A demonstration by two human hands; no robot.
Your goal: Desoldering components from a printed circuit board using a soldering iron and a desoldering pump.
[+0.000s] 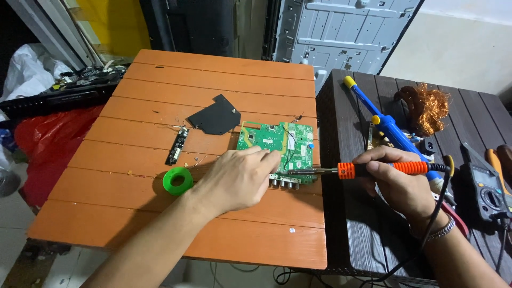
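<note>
Head view: green circuit board (277,145) lies flat near the right edge of the orange slatted table (160,213). Left hand (240,178) rests on the board's lower left, fingers bent & pressing down, not wrapped round anything. Right hand (397,184) is clamped on the orange grip of a soldering iron (368,169), tip reaching left to the board's lower edge by the row of connectors.

Board looks light, stiff, fragile w/ small parts on top; best held by the bare edges or corners. Iron: take by the insulated grip only, shaft prob. hot.

Nearby on the table: green solder spool (178,181) just left of the left hand, black strip board (177,145), black sheet piece (216,116). On the dark table (346,224) to the right: blue desoldering pump (384,125), copper wire tangle (429,106), multimeter (488,189).
</note>
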